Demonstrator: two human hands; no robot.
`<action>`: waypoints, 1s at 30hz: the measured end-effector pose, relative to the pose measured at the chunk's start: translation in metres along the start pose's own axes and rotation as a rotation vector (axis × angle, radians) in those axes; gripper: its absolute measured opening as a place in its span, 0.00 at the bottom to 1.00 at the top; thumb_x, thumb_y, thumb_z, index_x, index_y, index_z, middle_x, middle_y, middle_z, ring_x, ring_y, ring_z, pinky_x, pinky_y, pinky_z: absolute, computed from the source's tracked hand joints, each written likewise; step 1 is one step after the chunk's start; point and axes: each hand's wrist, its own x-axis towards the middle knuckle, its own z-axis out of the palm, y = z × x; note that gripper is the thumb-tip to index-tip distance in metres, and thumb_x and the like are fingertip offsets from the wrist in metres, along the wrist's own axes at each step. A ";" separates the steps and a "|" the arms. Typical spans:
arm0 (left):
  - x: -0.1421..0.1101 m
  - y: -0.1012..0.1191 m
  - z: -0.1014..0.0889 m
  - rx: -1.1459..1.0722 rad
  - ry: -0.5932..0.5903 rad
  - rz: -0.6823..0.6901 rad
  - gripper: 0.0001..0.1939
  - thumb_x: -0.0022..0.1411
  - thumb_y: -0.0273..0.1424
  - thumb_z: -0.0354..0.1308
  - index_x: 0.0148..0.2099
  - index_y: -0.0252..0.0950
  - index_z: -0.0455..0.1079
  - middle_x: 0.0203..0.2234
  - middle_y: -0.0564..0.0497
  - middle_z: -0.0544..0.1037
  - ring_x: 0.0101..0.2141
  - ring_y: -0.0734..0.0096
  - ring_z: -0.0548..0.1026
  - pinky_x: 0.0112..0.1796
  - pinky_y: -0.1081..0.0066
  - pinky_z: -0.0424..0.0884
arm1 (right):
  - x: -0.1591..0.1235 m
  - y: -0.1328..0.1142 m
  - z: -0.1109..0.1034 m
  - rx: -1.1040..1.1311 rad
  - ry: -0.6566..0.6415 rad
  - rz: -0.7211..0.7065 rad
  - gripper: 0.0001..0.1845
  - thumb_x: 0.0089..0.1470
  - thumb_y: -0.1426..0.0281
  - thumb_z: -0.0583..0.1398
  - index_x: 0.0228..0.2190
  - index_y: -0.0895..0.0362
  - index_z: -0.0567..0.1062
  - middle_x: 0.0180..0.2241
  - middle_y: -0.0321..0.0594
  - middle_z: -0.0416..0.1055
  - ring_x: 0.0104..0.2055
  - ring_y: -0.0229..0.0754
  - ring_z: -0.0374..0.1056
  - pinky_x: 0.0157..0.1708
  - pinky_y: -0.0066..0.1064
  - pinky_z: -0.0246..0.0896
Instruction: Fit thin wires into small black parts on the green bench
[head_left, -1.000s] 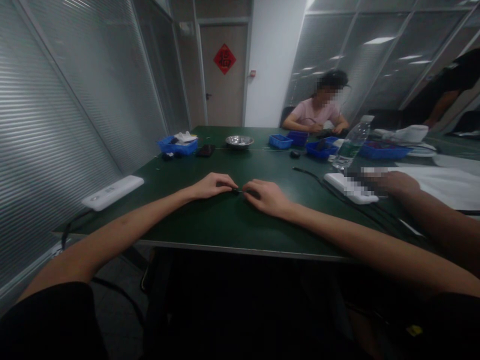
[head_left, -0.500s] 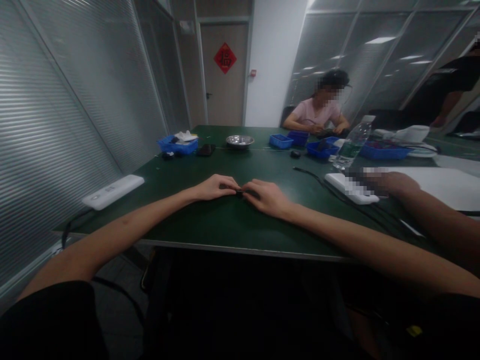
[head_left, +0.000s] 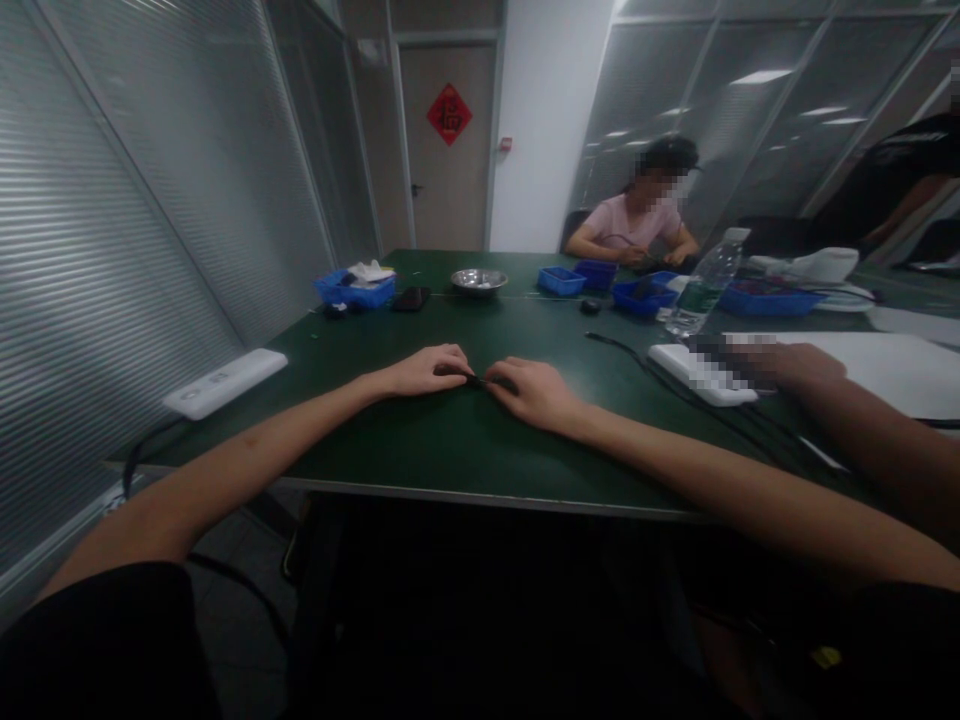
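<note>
Just above the green table (head_left: 420,445), my left hand (head_left: 433,371) and my right hand (head_left: 529,390) meet fingertip to fingertip in front of me. Between them is a small dark piece (head_left: 475,379), too small and dim to name. The left thumb and fingers pinch its left end. My right hand is closed at its other end, with a thin sliver showing at the fingertips. Parts of the piece are hidden by the fingers.
A steel bowl (head_left: 478,283), a phone (head_left: 411,299) and a blue tray (head_left: 355,288) lie beyond my hands. White power bank-like boxes (head_left: 225,384) sit left and right. A bottle (head_left: 705,285) stands right, near a neighbour's arm (head_left: 862,400). Another person (head_left: 634,225) sits opposite.
The left hand has shifted slightly up and left, and a little more of the dark piece shows between the hands. The right hand has barely moved.
</note>
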 end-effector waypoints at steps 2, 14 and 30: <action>0.000 -0.002 -0.003 -0.002 0.001 -0.022 0.16 0.70 0.42 0.58 0.51 0.40 0.81 0.48 0.44 0.77 0.49 0.59 0.75 0.52 0.63 0.69 | 0.000 0.001 0.000 -0.001 0.006 0.002 0.13 0.68 0.63 0.58 0.49 0.52 0.77 0.43 0.43 0.76 0.41 0.44 0.72 0.40 0.33 0.61; -0.065 -0.109 -0.085 0.420 0.279 -0.501 0.22 0.64 0.39 0.57 0.54 0.35 0.81 0.50 0.42 0.79 0.49 0.55 0.76 0.54 0.60 0.69 | -0.001 0.000 -0.003 0.013 -0.018 0.005 0.13 0.68 0.63 0.57 0.48 0.53 0.76 0.44 0.43 0.76 0.41 0.44 0.72 0.39 0.33 0.61; -0.079 -0.133 -0.100 0.617 0.231 -0.473 0.20 0.67 0.38 0.55 0.52 0.36 0.82 0.46 0.41 0.80 0.44 0.57 0.77 0.49 0.61 0.71 | -0.001 0.000 -0.002 0.003 -0.008 -0.001 0.13 0.68 0.63 0.57 0.49 0.53 0.76 0.44 0.42 0.76 0.40 0.43 0.72 0.38 0.32 0.60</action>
